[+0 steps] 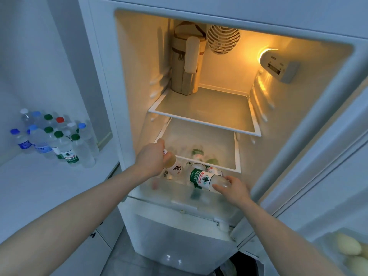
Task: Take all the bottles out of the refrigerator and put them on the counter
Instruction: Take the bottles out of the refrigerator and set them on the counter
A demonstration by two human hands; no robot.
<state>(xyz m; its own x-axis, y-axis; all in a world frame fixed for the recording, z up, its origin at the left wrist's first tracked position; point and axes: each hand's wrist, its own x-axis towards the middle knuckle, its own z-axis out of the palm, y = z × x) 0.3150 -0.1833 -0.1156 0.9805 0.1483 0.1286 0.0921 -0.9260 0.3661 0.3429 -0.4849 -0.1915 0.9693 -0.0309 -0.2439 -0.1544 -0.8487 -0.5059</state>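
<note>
The refrigerator (298, 120) stands open. Several bottles lie in its clear bottom drawer (175, 193). My left hand (150, 157) grips a bottle of amber drink (172, 163) by its upper part, just above the drawer. A water bottle with a green and white label (201, 179) lies on its side, and my right hand (234, 189) holds its base end. More green-capped bottles (197, 153) lie farther back in the drawer. Several water bottles (59, 140) with blue, green, red and white caps stand on the white counter (49, 188) to the left.
A tan zippered bag (186, 62) stands on the upper glass shelf (205, 114). The shelf below it (209, 144) holds nothing I can see. The fridge door (328, 196) hangs open at the right, with pale round items (350, 250) in its rack. A lower freezer drawer (179, 240) sits beneath.
</note>
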